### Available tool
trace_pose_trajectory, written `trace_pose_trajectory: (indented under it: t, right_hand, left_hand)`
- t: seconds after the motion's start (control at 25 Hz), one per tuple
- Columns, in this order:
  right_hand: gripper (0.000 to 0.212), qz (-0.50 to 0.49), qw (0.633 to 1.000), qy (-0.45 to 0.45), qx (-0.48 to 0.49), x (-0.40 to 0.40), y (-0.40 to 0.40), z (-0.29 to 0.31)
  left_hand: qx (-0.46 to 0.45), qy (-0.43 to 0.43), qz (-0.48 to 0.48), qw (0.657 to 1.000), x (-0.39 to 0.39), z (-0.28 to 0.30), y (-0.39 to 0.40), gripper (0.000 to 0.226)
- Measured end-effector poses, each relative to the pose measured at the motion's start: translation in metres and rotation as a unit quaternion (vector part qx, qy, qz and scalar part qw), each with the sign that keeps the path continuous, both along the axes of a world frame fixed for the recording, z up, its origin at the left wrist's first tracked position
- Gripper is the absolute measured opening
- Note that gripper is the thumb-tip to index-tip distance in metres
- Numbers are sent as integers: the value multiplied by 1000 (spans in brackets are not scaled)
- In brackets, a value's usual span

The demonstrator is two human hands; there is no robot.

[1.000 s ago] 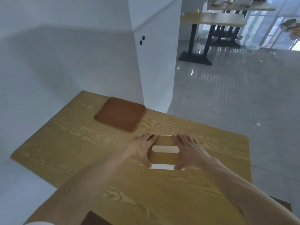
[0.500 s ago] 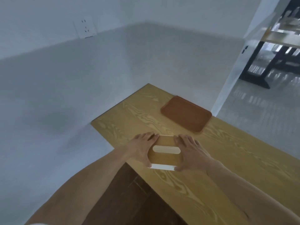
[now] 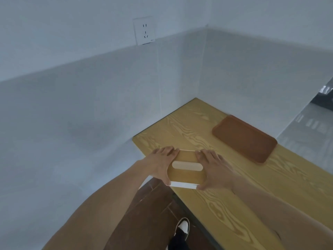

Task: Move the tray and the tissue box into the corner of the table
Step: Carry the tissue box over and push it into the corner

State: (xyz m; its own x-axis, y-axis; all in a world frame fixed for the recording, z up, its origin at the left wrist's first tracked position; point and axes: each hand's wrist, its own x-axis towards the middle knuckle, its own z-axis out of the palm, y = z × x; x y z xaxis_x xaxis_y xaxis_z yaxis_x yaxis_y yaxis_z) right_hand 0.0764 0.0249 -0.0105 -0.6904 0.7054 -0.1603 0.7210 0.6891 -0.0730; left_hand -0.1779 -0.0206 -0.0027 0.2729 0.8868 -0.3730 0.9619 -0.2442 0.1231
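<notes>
Your left hand (image 3: 160, 164) and right hand (image 3: 213, 168) clamp the tissue box (image 3: 186, 169) from either side, fingers laid over its wooden top and thumbs hooked at its white near edge, so both hands are closed on the box. The box sits at the near-left edge of the table (image 3: 234, 201), close to the wall. The brown tray (image 3: 244, 138) lies flat beyond and to the right of the box, well apart from it, near the table's far corner. Behind the box a wall socket (image 3: 144, 30) is mounted high up.
</notes>
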Motion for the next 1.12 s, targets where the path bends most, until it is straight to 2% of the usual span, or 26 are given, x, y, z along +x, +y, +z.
trace_pose_trajectory:
  t: [0.28,0.72,1.12]
  right_hand:
    - [128,-28,999,19,-10,-33,73,-14]
    - [127,-157,986,51,-20,-29,158,-15]
    - [130,-293,954,52,-44,-53,213,-36]
  left_hand:
    - [-17,12,-6,1000,-29,-1,80,132]
    - [-9,28,-113,993,-23,7,225,134]
    - [-57,49,-215,974,-27,-30,347,139]
